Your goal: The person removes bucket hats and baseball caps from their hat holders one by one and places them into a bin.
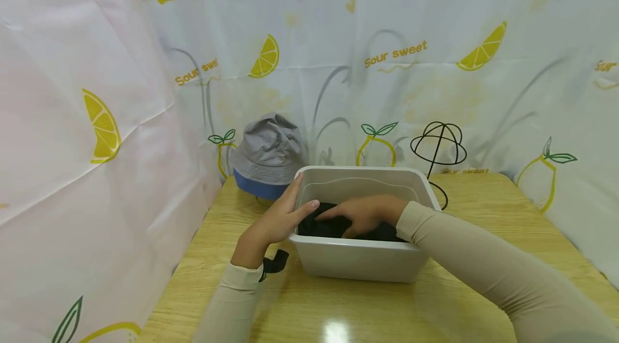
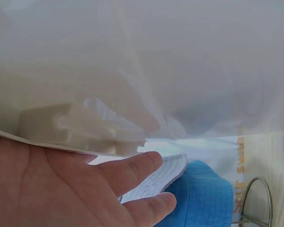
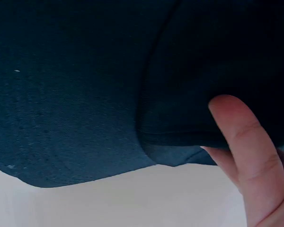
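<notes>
A light grey plastic bin [image 1: 358, 262] stands on the table. Inside lies a dark cap [image 3: 75, 113], its curved brim visible in the right wrist view. My right hand [image 1: 367, 214] reaches into the bin and pinches the cap's edge, thumb on the near face and another finger partly behind the fabric. My left hand [image 1: 275, 219] rests against the bin's left rim, thumb over the inside. Its fingers [image 2: 132, 172] lie fairly straight along the outer wall in the left wrist view. The cap's far portion is hidden by my right hand and the bin.
A grey bucket hat [image 1: 272, 149] with a blue lower band [image 1: 261, 186] sits behind the bin at left. At back right stands a black wire hat stand [image 1: 438, 152]. Lemon-printed curtain [image 1: 309, 63] surrounds the wooden table [image 1: 309, 311]. A black strap [image 1: 276, 261] is at my left wrist.
</notes>
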`<state>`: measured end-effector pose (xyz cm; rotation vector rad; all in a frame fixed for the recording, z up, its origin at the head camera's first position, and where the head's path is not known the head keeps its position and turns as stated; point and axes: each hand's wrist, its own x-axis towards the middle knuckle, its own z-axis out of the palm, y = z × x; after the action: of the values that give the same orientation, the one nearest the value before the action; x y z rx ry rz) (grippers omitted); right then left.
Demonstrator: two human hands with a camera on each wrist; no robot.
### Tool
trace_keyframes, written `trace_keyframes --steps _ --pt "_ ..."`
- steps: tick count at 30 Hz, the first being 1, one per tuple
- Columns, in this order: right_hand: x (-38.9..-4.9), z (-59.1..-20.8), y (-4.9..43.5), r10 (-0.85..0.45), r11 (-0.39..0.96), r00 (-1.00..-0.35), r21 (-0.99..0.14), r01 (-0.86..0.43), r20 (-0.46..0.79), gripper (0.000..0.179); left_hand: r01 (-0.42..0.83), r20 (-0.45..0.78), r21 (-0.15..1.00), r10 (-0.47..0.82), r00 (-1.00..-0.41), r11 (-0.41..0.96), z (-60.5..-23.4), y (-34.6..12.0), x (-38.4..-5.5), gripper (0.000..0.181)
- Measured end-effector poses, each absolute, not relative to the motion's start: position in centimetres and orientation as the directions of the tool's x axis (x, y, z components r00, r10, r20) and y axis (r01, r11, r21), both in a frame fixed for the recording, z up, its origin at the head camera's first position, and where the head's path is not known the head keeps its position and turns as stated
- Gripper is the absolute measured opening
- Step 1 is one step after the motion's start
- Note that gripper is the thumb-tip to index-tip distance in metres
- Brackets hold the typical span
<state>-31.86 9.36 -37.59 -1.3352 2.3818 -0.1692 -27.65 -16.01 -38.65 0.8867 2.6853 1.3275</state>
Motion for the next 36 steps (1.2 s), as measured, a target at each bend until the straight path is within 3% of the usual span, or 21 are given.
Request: trace_keyframes --steps 7,16,26,36 --pt "-31.8 -36.6 9.4 -0.805 0.590 -0.519 -0.308 -0.746 -0.286 0.070 0.471 0.214 0.745 0.500 -0.839 0.472 -38.6 -16.1 -27.7 0.091" --pt "-32.3 -34.8 10.3 -0.816 0.577 -0.531 -0.357 -0.734 -0.227 0.054 0.468 0.209 0.737 0.495 -0.844 0.488 -38.4 -16.1 -27.7 0.091" --pt "-31.8 -32.9 10.8 -0.831 0.553 -0.523 -0.386 -0.739 -0.189 0.049 0.451 0.191 0.744 0.490 -0.850 0.493 -38.4 -16.1 -27.5 0.090" --pt "-29.8 -30.6 13.1 -0.814 0.561 -0.573 -0.383 -0.734 -0.094 0.052 0.432 0.175 0.747 0.478 -0.861 0.504 -38.4 -16.0 -27.4 0.090"
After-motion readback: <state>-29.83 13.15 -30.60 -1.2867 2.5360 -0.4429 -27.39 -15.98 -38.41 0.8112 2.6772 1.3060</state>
